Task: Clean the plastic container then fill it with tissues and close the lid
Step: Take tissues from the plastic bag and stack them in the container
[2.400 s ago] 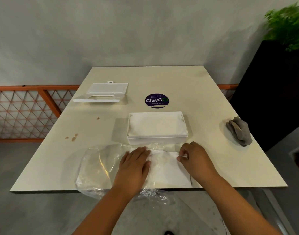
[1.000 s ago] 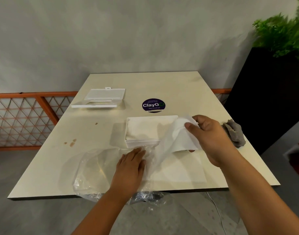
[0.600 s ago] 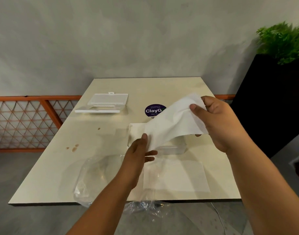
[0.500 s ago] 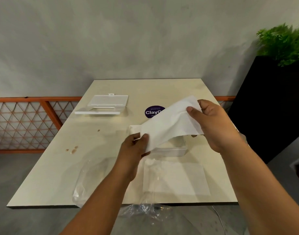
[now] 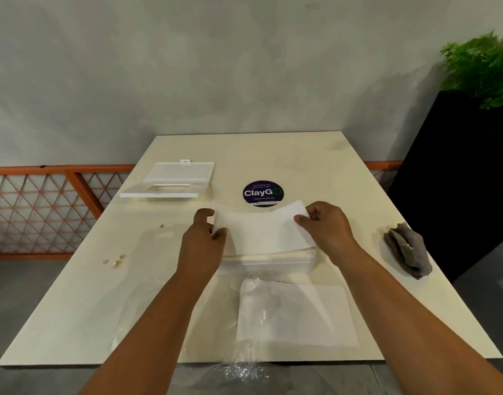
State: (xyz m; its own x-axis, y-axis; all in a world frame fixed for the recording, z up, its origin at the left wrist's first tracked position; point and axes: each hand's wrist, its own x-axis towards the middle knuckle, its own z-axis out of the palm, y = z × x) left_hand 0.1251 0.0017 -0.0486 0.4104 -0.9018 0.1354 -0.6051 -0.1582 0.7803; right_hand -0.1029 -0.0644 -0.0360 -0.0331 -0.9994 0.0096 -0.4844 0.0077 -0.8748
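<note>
Now both hands, left hand (image 5: 200,243) and right hand (image 5: 327,226), pinch one tissue (image 5: 260,230) over the nearly full container (image 5: 269,262), while its lid (image 5: 173,179) waits far behind it.

Tissue (image 5: 261,232) held between both hands, above container (image 5: 273,262); lid (image 5: 173,181) behind-left, tissue pack (image 5: 296,317) before, cloth (image 5: 408,249) right.

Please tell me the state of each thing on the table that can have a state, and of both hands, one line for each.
plastic container: open, holds a stack of tissues.
lid: off, lying far left on the table.
tissue: held stretched over the container.
left hand: pinches the tissue's left edge.
right hand: pinches its right edge.
plastic wrapper: open, tissues remain inside.
grey cloth: crumpled, untouched.
</note>
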